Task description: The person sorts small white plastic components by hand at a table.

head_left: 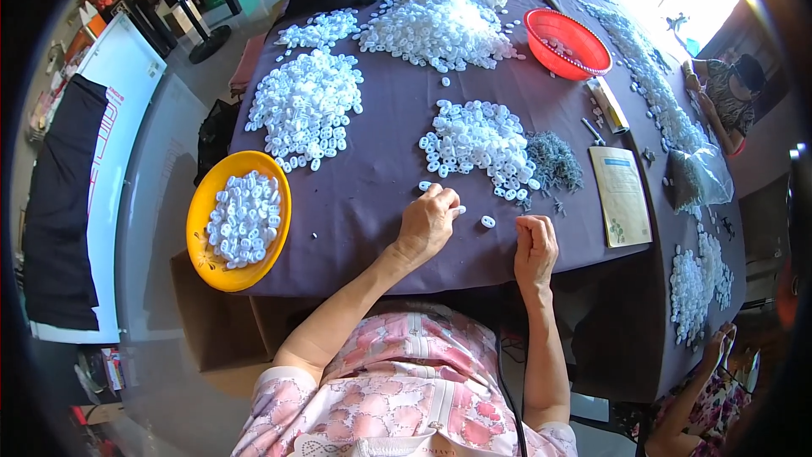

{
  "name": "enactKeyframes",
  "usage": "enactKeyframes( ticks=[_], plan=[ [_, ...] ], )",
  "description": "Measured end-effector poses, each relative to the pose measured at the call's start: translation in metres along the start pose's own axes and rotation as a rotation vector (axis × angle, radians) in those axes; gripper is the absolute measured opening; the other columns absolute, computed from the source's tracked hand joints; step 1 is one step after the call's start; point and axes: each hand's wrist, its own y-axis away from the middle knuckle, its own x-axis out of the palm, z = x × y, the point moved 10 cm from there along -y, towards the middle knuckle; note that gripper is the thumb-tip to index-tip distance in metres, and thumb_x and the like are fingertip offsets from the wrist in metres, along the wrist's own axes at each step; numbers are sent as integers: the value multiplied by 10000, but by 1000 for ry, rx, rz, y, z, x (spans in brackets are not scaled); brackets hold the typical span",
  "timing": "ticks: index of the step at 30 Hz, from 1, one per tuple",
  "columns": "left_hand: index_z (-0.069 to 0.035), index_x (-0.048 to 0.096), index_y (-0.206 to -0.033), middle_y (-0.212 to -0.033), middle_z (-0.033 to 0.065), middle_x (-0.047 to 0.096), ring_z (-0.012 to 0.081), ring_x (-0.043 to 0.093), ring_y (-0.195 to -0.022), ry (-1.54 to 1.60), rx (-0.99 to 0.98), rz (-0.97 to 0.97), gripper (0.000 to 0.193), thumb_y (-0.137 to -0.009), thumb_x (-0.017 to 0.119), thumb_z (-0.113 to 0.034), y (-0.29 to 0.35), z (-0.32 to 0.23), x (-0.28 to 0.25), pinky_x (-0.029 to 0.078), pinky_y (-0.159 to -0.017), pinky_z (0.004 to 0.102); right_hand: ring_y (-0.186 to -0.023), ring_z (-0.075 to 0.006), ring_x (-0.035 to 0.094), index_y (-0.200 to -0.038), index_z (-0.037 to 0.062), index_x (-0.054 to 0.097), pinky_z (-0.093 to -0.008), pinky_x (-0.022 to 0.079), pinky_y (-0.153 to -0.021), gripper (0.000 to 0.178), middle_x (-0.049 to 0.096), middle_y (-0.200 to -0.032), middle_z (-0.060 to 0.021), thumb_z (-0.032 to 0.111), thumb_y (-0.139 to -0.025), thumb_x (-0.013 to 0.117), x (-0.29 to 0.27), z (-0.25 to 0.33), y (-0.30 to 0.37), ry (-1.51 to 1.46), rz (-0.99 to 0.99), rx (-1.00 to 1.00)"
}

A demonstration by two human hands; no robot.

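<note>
Head view: a white piece (459, 210) is being pinched by the left hand (429, 222); the right hand (535, 247) is being held curled, grip unclear.

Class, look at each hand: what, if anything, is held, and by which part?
Left hand: a small white piece, right end showing, gripped part hidden by the fingers. Right hand: fingers curled; cannot be told.

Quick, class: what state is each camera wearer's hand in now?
Left hand: closed, pinching a small white piece.
Right hand: fingers curled closed; contents cannot be told.
</note>
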Motion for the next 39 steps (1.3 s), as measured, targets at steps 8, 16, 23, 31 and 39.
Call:
enactKeyframes(
  ticks=[8, 16, 23, 31, 39],
  plan=[
    [-63, 622, -895, -833, 99, 599, 299, 620, -743, -32, 2, -57, 79, -833, 635, -111, 1, -5, -2, 496, -643, 391, -763, -283, 593, -877, 34, 590, -347, 481, -662, 79, 583, -829, -108, -14, -816, 578, 1, 1, 0, 49, -11, -28],
    [-86, 627, -928, -849, 112, 565, 316, 618, -719, -1, 144, -6, 118, -813, 638, -111, 9, -42, 26, 506, -611, 391, -766, -280, 601, -893, 37, 598, -347, 483, -666, 104, 592, -825, -112, -23, -811, 577, 1, -1, 1, 17, -14, 0],
    [-64, 602, -843, -846, 119, 552, 317, 613, -750, -49, 151, 83, 72, -809, 639, -115, 16, -38, 34, 514, -630, 395, -766, -279, 594, -877, 38, 591, -346, 477, -665, 80, 584, -826, -109, -16, -818, 582, 1, -1, 2, 30, 6, 2],
    [-56, 605, -956, -891, 127, 572, 338, 613, -766, -20, 23, -25, 155, -815, 627, -116, 8, -23, 18, 507, -646, 417, -758, -278, 588, -863, 35, 581, -348, 473, -660, 73, 578, -820, -108, -24, -821, 575, 1, 2, 0, 27, 5, -18],
    [-66, 634, -891, -870, 131, 568, 326, 635, -717, -238, 22, -96, 114, -795, 651, -126, -37, 8, -7, 529, -617, 411, -753, -277, 588, -855, 35, 583, -345, 473, -650, 79, 581, -817, -106, -31, -813, 580, 2, 4, -1, 49, 13, -21]
  ],
)
